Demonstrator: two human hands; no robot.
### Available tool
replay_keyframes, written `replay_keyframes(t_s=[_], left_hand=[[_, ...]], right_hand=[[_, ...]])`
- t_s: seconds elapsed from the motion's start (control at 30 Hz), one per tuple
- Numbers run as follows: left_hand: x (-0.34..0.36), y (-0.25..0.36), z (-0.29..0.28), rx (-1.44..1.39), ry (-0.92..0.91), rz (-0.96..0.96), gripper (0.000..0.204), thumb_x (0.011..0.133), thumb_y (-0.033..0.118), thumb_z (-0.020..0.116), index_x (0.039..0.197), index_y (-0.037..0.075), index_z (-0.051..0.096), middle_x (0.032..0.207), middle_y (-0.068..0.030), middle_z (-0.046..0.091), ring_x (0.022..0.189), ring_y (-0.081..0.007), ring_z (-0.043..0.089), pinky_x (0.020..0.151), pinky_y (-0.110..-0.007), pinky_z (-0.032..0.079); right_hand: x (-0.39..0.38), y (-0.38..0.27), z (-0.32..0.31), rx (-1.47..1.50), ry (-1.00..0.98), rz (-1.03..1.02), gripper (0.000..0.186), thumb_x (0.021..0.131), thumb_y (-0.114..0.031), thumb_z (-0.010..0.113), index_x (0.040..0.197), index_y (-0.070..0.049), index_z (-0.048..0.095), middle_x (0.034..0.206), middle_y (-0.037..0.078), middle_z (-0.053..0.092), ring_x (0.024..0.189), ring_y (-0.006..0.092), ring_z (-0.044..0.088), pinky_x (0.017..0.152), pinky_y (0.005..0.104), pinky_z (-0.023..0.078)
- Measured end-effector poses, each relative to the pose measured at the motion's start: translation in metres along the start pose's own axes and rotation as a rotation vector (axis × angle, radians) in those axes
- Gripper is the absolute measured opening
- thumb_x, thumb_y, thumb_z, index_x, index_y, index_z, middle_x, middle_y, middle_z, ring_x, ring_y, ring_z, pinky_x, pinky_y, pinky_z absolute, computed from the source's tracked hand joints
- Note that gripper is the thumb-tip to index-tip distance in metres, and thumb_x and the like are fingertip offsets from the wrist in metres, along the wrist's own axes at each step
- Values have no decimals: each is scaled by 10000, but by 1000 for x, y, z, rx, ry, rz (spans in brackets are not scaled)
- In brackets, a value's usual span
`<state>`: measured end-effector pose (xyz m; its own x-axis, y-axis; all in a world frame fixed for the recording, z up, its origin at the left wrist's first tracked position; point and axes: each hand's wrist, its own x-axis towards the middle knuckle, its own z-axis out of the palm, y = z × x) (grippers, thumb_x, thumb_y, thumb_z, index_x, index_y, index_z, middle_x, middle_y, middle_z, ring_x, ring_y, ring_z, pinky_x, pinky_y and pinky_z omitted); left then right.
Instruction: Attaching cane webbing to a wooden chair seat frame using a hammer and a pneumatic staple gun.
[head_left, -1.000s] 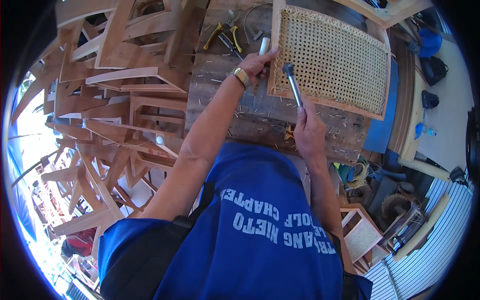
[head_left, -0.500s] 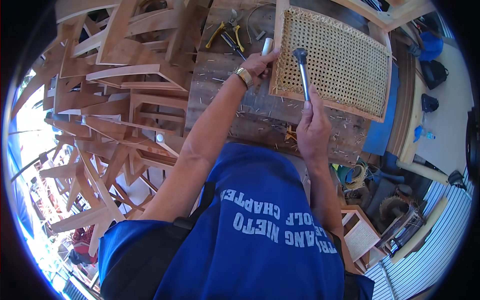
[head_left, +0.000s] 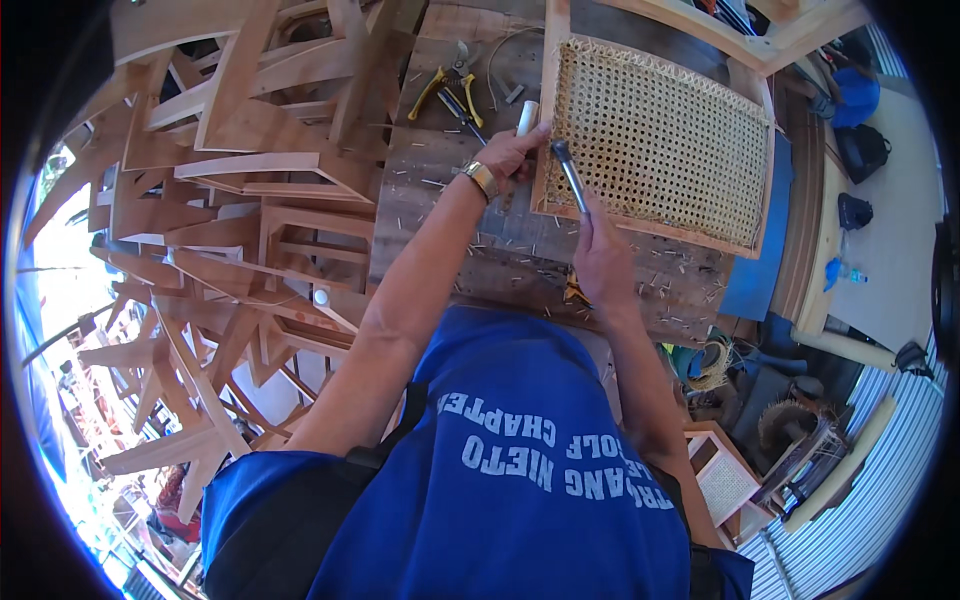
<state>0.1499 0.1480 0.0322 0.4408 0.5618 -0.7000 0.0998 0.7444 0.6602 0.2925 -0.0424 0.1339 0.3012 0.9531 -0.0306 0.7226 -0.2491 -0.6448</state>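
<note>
A wooden chair frame with a woven cane panel (head_left: 660, 140) lies on the wooden workbench (head_left: 425, 265). At its left rail is my left hand (head_left: 508, 155), fingers curled around a white cylindrical piece that sticks up past them (head_left: 527, 118); a finger reaches to the rail. My right hand (head_left: 605, 262) grips a hammer (head_left: 573, 178) by its shiny metal shaft. The dark hammer head is over the panel's left edge, close to my left fingertips. Whether it touches the frame I cannot tell.
Yellow-handled pruning shears (head_left: 445, 85), a screwdriver (head_left: 462, 112) and a small metal piece (head_left: 514, 94) lie on the bench beyond my left hand. Short cane scraps are scattered about. Wooden chair frames (head_left: 250, 170) crowd the left. A coil of cane (head_left: 712, 365) sits at lower right.
My right hand has brought the hammer leftward and nearer to me, from over the cane to the panel's left edge. My left hand keeps its place by the rail.
</note>
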Motion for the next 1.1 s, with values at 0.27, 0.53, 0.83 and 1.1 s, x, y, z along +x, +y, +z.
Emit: replay_keyframes(t_s=[0.27, 0.53, 0.83, 1.1], left_hand=[[3, -5, -4, -27, -41, 18, 533, 887, 646, 791, 932, 128, 672, 730, 54, 539, 568, -77, 434, 491, -262, 322], [0, -1, -4, -43, -64, -12, 543, 880, 638, 802, 978, 123, 661, 763, 65, 565, 575, -54, 456, 472, -240, 342], [-1, -2, -5, -30, -59, -1, 499, 912, 604, 788, 978, 129, 653, 757, 74, 552, 570, -44, 456, 469, -236, 337], [0, -2, -4, -56, -75, 3, 493, 924, 597, 780, 1022, 134, 644, 779, 70, 566, 575, -46, 452, 472, -226, 337]], right_hand=[[1, 9, 5, 105, 135, -99, 392, 1079, -146, 570, 1467, -100, 590, 1123, 237, 737, 976, 421, 735, 812, 485, 587], [28, 4, -31, 157, 77, -11, 388, 1096, -141, 552, 1479, -88, 582, 1094, 241, 743, 888, 349, 761, 754, 426, 584], [48, -3, -12, -42, -154, 103, 381, 1096, -167, 533, 1467, -97, 583, 1155, 235, 741, 929, 385, 759, 796, 454, 607], [43, 3, 0, 58, 116, -57, 396, 1098, -181, 541, 1482, -89, 574, 1243, 224, 728, 1056, 376, 752, 879, 414, 611]])
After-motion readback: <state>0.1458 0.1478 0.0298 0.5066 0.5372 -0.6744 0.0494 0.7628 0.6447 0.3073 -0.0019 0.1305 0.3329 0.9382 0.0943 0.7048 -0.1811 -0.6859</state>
